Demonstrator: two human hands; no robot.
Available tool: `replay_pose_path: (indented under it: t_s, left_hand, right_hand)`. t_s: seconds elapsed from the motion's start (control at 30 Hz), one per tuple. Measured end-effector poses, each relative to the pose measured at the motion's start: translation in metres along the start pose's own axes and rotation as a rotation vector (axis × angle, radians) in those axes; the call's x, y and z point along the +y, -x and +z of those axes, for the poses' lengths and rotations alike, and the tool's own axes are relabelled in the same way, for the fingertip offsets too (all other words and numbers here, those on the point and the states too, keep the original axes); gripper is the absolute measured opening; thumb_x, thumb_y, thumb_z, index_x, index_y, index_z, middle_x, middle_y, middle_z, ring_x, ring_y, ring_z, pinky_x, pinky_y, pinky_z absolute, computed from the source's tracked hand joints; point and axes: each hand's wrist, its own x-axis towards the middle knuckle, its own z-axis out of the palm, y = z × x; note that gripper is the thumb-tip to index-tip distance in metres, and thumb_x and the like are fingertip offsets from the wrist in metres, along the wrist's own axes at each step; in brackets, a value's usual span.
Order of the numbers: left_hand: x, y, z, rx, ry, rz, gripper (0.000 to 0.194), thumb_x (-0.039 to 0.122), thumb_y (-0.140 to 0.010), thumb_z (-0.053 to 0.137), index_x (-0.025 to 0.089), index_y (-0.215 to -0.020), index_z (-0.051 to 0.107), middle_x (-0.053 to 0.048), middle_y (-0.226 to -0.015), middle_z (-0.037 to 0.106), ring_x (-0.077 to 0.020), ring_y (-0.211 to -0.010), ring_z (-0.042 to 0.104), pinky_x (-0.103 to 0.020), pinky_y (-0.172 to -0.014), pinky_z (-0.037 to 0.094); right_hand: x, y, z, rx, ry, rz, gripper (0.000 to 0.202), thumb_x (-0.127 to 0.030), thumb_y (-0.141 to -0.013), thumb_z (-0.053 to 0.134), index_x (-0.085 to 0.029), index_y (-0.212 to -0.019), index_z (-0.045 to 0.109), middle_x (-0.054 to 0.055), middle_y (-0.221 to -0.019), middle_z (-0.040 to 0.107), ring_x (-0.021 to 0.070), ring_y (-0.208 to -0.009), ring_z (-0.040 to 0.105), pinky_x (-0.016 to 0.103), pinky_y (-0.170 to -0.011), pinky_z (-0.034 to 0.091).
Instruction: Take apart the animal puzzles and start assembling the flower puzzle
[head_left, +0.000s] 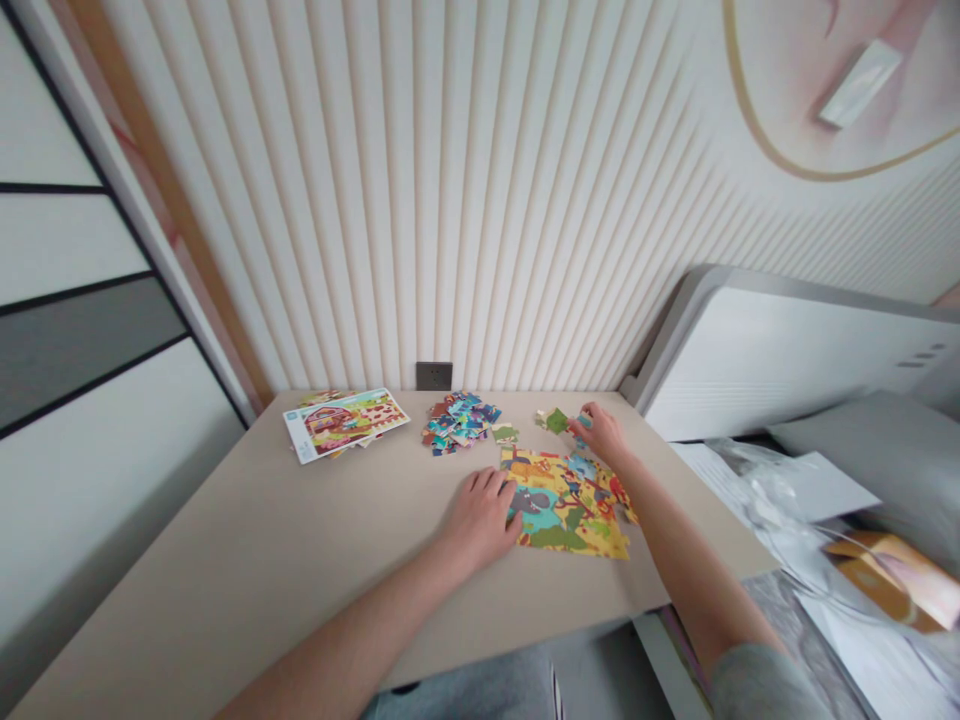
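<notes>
A partly assembled yellow jigsaw puzzle [559,530] with a grey hippo in blue water lies flat on the table. My left hand [484,515] rests at its left edge, fingers apart and fingertips touching the puzzle's border. Beyond the puzzle's upper right part, my right hand [600,435] has its fingers closed at a small blue-green piece [584,421]. Just left of those fingers lies a green piece [556,420], and another green piece [505,433] sits above the puzzle's top left corner.
A pile of blue and brown puzzle pieces [459,422] is near the ribbed wall. Picture cards [346,422] are stacked at the back left of the table [300,540]. To the right are a bed, a plastic bag and an orange box [892,580].
</notes>
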Motion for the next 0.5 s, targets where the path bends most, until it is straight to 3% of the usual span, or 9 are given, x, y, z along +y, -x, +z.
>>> replay_pose_path:
  t_s: [0.1, 0.2, 0.3, 0.4, 0.5]
  left_hand:
    - [0.000, 0.000, -0.001, -0.004, 0.000, 0.002, 0.039, 0.039, -0.092, 0.054, 0.022, -0.127, 0.057, -0.010, -0.133, 0.057, -0.0292, -0.126, 0.047, -0.047, -0.109, 0.036]
    - [0.000, 0.000, -0.002, -0.003, 0.006, 0.003, 0.038, 0.038, -0.092, 0.054, 0.022, -0.126, 0.057, -0.010, -0.132, 0.057, -0.0289, -0.126, 0.047, -0.046, -0.109, 0.037]
    - [0.000, 0.000, -0.003, 0.003, 0.010, 0.007, 0.038, 0.038, -0.092, 0.054, 0.022, -0.127, 0.057, -0.010, -0.131, 0.058, -0.0291, -0.125, 0.048, -0.046, -0.109, 0.037]
    - [0.001, 0.000, -0.003, -0.001, 0.012, 0.005, 0.038, 0.037, -0.092, 0.054, 0.022, -0.126, 0.057, -0.010, -0.129, 0.058, -0.0295, -0.124, 0.048, -0.047, -0.108, 0.037]
    - [0.002, 0.000, -0.002, -0.005, 0.013, -0.004, 0.036, 0.036, -0.092, 0.054, 0.022, -0.124, 0.057, -0.011, -0.128, 0.058, -0.0300, -0.123, 0.049, -0.048, -0.108, 0.037]
  right_hand:
    - [0.001, 0.002, 0.003, -0.046, 0.011, 0.086, 0.043, -0.052, -0.095, 0.053, -0.020, -0.123, 0.057, 0.014, -0.118, 0.069, 0.0273, -0.109, 0.063, 0.037, -0.092, 0.044]
    - [0.005, 0.007, 0.002, -0.052, 0.040, 0.149, 0.048, -0.053, -0.098, 0.045, -0.018, -0.127, 0.058, 0.019, -0.123, 0.065, 0.0330, -0.116, 0.059, 0.048, -0.098, 0.041]
    - [0.003, 0.014, -0.005, -0.065, 0.053, 0.140, 0.051, -0.051, -0.101, 0.037, -0.017, -0.134, 0.056, 0.023, -0.132, 0.059, 0.0363, -0.122, 0.055, 0.055, -0.101, 0.037]
    - [-0.016, 0.029, -0.012, -0.131, 0.024, -0.016, 0.045, -0.049, -0.100, 0.041, -0.023, -0.132, 0.059, 0.014, -0.137, 0.059, 0.0295, -0.126, 0.053, 0.044, -0.107, 0.036]
    - [-0.049, 0.058, -0.013, -0.232, -0.077, -0.318, 0.048, -0.050, -0.101, 0.041, -0.026, -0.140, 0.053, 0.010, -0.138, 0.059, 0.0255, -0.128, 0.052, 0.038, -0.109, 0.036]
